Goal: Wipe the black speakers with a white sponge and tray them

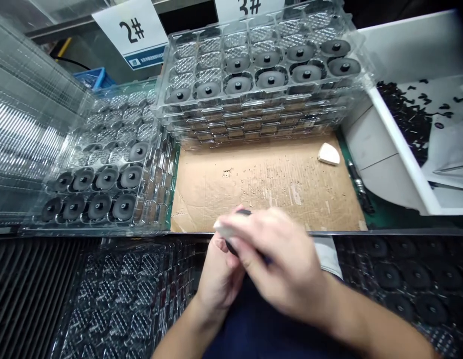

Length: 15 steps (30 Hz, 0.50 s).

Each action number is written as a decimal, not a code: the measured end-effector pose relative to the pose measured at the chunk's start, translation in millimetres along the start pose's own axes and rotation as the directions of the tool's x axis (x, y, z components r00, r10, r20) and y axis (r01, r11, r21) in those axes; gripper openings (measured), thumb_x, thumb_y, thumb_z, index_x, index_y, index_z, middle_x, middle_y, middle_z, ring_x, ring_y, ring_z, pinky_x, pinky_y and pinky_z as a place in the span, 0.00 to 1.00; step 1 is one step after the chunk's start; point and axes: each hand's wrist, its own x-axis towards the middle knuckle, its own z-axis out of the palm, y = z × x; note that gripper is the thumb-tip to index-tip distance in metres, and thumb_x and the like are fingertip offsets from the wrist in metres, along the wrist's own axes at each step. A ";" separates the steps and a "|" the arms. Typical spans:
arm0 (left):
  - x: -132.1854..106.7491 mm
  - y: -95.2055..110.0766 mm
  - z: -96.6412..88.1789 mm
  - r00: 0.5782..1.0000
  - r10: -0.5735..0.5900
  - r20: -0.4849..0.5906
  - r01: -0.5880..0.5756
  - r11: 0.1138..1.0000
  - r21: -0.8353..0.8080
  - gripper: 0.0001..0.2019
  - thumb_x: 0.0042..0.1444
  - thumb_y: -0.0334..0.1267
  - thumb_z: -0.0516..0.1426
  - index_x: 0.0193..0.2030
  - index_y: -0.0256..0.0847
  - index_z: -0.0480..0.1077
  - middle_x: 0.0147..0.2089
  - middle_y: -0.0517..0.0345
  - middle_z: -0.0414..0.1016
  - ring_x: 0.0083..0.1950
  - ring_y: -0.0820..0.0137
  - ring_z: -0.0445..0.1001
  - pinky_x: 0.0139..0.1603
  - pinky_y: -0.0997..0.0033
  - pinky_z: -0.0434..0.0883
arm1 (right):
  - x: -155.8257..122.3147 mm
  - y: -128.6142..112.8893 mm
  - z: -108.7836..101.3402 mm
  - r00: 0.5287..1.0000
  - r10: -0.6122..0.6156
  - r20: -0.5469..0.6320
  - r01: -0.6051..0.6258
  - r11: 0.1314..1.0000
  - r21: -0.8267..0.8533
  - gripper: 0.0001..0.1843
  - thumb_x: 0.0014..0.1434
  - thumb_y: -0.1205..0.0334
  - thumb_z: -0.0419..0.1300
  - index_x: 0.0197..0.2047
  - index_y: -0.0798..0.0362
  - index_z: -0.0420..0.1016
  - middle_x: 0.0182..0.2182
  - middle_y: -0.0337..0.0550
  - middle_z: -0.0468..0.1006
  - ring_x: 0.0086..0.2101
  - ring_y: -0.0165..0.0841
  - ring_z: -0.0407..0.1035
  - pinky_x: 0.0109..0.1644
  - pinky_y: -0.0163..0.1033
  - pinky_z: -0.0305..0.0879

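- The left hand sits at the near edge of the surface, with its fingers curled up under a black disc-shaped part.
- The right hand is blurred by motion and lies over the part, its fingers closed on a white pad pressed against the part.
- Most of the part is hidden by the hands; it is held just above the near edge of a cardboard sheet.
- A white wedge of sponge lies on the cardboard near its far right corner.
- Beyond the cardboard stands a stack of clear plastic trays, its top tray carrying black disc parts in the nearer rows.
- At the left, another clear tray holds two near rows of similar discs.
- Along the near side lie dark trays of discs at the right and a clear dimpled tray at the left.
- Right of the cardboard, a dark pen-shaped tool lies on a green mat, beside a white bin of black scraps.
- Signs marked 2# and 3# stand at the far side.
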 end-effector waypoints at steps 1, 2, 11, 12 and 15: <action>0.4 0.8 -1.3 1.000 -0.009 0.004 0.009 1.000 -0.012 0.27 0.38 0.46 0.69 0.49 0.48 0.73 0.48 0.60 0.77 0.52 0.67 0.73 0.53 0.74 0.68 | 1.0 -4.6 1.2 0.996 -0.038 0.085 0.035 0.999 0.036 0.12 0.63 0.70 0.52 0.47 0.58 0.73 0.35 0.45 0.79 0.34 0.31 0.70 0.40 0.38 0.67; 1.3 1.4 -2.9 1.000 -0.016 0.004 0.016 1.000 -0.025 0.27 0.37 0.45 0.69 0.48 0.49 0.73 0.49 0.61 0.77 0.50 0.67 0.74 0.52 0.73 0.69 | 1.4 -6.1 2.4 0.983 -0.040 0.179 0.026 0.997 0.078 0.12 0.63 0.71 0.52 0.46 0.58 0.73 0.34 0.44 0.78 0.33 0.30 0.70 0.39 0.37 0.66; 3.5 6.2 -2.4 0.990 -0.106 0.091 0.108 0.994 -0.024 0.29 0.35 0.47 0.69 0.48 0.47 0.73 0.49 0.58 0.77 0.54 0.63 0.73 0.54 0.71 0.69 | 3.5 -0.7 1.0 0.978 -0.118 0.173 0.111 0.993 0.051 0.12 0.64 0.71 0.50 0.46 0.61 0.72 0.34 0.45 0.77 0.35 0.31 0.68 0.42 0.37 0.64; 3.5 7.1 -3.8 0.989 -0.107 0.102 0.112 0.993 -0.042 0.29 0.34 0.45 0.70 0.48 0.48 0.74 0.49 0.59 0.77 0.52 0.64 0.74 0.54 0.71 0.69 | 0.0 -0.8 -4.7 0.962 -0.098 0.257 0.077 0.993 0.090 0.11 0.64 0.71 0.50 0.45 0.59 0.72 0.34 0.43 0.77 0.35 0.29 0.69 0.42 0.35 0.64; 5.6 5.5 -7.6 0.987 -0.114 0.115 0.125 0.988 -0.091 0.30 0.29 0.41 0.72 0.45 0.48 0.75 0.45 0.60 0.79 0.46 0.68 0.77 0.48 0.74 0.72 | -9.1 1.6 -20.1 0.936 0.082 0.343 -0.081 0.997 -0.019 0.10 0.63 0.70 0.52 0.43 0.54 0.73 0.32 0.39 0.76 0.31 0.28 0.68 0.36 0.33 0.62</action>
